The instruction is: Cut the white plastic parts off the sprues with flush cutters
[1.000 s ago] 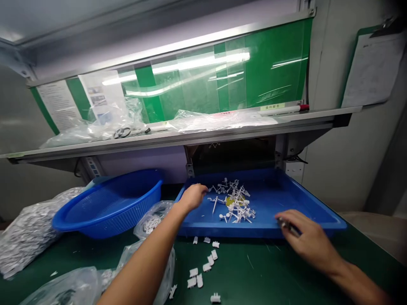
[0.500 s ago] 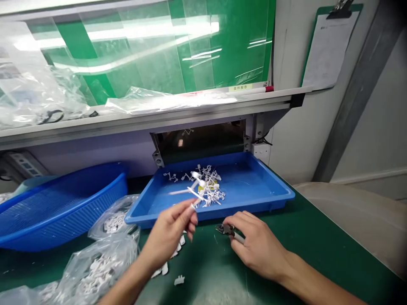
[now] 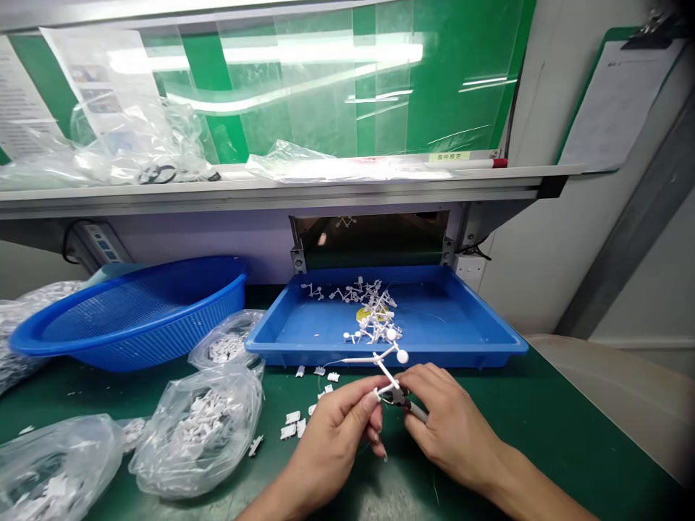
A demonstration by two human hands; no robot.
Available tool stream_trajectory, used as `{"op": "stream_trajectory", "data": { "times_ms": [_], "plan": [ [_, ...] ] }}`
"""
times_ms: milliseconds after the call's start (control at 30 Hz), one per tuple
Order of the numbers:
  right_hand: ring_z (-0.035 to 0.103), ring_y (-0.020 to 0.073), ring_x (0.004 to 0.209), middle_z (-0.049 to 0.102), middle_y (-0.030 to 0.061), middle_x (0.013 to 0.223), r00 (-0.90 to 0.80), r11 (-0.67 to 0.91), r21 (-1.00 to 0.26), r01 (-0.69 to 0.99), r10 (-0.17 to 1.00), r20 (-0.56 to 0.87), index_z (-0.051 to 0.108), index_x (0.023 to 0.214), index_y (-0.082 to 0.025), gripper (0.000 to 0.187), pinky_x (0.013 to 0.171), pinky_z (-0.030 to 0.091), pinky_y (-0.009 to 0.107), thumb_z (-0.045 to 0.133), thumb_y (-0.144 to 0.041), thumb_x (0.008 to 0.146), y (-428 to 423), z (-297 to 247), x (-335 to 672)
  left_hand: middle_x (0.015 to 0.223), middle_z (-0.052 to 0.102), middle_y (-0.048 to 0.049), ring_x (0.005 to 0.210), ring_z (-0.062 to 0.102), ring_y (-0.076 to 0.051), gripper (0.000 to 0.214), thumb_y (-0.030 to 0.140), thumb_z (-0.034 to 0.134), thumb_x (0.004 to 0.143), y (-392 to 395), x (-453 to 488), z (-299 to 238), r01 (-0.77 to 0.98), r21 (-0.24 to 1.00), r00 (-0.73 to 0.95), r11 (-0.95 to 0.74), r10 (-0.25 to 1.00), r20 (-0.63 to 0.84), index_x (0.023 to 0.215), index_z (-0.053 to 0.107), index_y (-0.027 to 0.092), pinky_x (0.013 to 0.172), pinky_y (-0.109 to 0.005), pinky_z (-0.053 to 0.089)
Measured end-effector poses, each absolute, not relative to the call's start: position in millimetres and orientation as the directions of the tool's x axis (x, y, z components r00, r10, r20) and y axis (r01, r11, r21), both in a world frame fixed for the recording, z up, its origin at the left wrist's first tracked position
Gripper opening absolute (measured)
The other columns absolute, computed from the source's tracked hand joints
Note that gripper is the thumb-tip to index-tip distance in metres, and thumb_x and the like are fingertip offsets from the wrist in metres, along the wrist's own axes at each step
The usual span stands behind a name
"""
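My left hand (image 3: pixel 331 449) pinches a light, brittle white plastic runner (image 3: pixel 383 369) over the green surface (image 3: pixel 570 427); my right hand (image 3: pixel 456 427) grips side cutters (image 3: pixel 402 398) against it. Best held by its stem. More runners (image 3: pixel 374 318) lie in the far blue tray (image 3: pixel 467 353).

Factory workbench (image 3: pixel 271 205): green mat (image 3: pixel 489 463), blue tray (image 3: pixel 385 355), clipboard (image 3: pixel 619 105)

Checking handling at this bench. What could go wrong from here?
The small cutters in the right hand sit right by the left hand's fingers, so a slip could nick them. The white plastic runner could catch on the tangle of runners in the blue tray. Loose white pieces lying on the green mat could get knocked about or mixed with those in the plastic bag.
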State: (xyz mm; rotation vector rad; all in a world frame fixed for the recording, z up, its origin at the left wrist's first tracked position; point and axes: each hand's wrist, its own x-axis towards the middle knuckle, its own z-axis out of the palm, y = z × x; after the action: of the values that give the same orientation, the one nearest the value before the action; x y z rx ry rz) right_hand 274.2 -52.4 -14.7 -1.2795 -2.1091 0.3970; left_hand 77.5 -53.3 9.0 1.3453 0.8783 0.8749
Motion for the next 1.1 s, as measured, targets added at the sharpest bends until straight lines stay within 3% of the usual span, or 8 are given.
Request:
{"op": "stream_trajectory", "data": {
  "times_ms": [367, 800, 933, 1000, 1100],
  "plan": [
    [0.051, 0.0210, 0.089, 0.061, 0.0019, 0.099, -0.338, 0.487, -0.540, 0.686, 0.871, 0.356, 0.057, 0.103, -0.025, 0.032, 0.082, 0.041, 0.039, 0.051, -0.007, 0.076, -52.0, -15.9, 276.3, 0.072, 0.050, -0.0001, 0.059, 0.054, -0.012, 0.044, 0.045, 0.055, 0.092, -52.8, 77.1, 4.5, -0.024, 0.999, 0.447, 0.025, 0.895, -0.011, 0.126, 0.062, 0.018, 0.061, -0.028, 0.053],
    [0.050, 0.0210, 0.084, 0.062, 0.0042, 0.094, -0.398, 0.537, -0.412, 0.736, 0.836, 0.379, 0.061, 0.103, -0.023, 0.031, 0.076, 0.040, 0.036, 0.050, -0.007, 0.079, -48.8, -22.4, 280.4, 0.065, 0.046, 0.0019, 0.054, 0.050, -0.010, 0.044, 0.045, 0.053, 0.093, -51.1, 77.4, 6.8, 0.026, 0.996, 0.497, 0.080, 0.864, -0.083, 0.124, 0.062, 0.015, 0.056, -0.025, 0.047],
    [0.049, 0.0194, 0.076, 0.060, 0.0030, 0.081, -0.393, 0.493, -0.359, 0.792, 0.863, 0.318, 0.060, 0.087, -0.021, 0.019, 0.070, 0.037, 0.032, 0.049, -0.008, 0.079, -48.7, -29.0, 279.6, 0.066, 0.046, 0.0019, 0.053, 0.048, -0.010, 0.045, 0.047, 0.051, 0.093, -50.6, 77.4, 3.5, 0.086, 0.995, 0.513, 0.043, 0.855, -0.082, 0.121, 0.063, 0.014, 0.054, -0.023, 0.045],
    [0.051, 0.0175, 0.073, 0.060, 0.0013, 0.078, -0.439, 0.507, -0.391, 0.768, 0.862, 0.253, 0.059, 0.082, -0.021, 0.017, 0.067, 0.037, 0.030, 0.050, -0.008, 0.077, -47.6, -25.9, 285.2, 0.068, 0.048, 0.0016, 0.052, 0.048, -0.010, 0.045, 0.048, 0.048, 0.094, -48.6, 75.0, 2.1, 0.144, 0.989, 0.542, 0.044, 0.832, -0.116, 0.121, 0.062, 0.016, 0.053, -0.022, 0.045],
    [0.054, 0.0141, 0.066, 0.062, -0.0013, 0.072, -0.516, 0.494, -0.486, 0.721, 0.851, 0.098, 0.057, 0.072, -0.021, 0.014, 0.060, 0.034, 0.026, 0.051, -0.010, 0.077, -43.8, -13.3, 303.8, 0.072, 0.055, 0.0004, 0.054, 0.050, -0.011, 0.038, 0.046, 0.044, 0.095, -43.7, 66.1, 7.6, 0.365, 0.930, 0.590, -0.029, 0.780, -0.207, 0.115, 0.065, 0.021, 0.052, -0.022, 0.042]
  ]
}}
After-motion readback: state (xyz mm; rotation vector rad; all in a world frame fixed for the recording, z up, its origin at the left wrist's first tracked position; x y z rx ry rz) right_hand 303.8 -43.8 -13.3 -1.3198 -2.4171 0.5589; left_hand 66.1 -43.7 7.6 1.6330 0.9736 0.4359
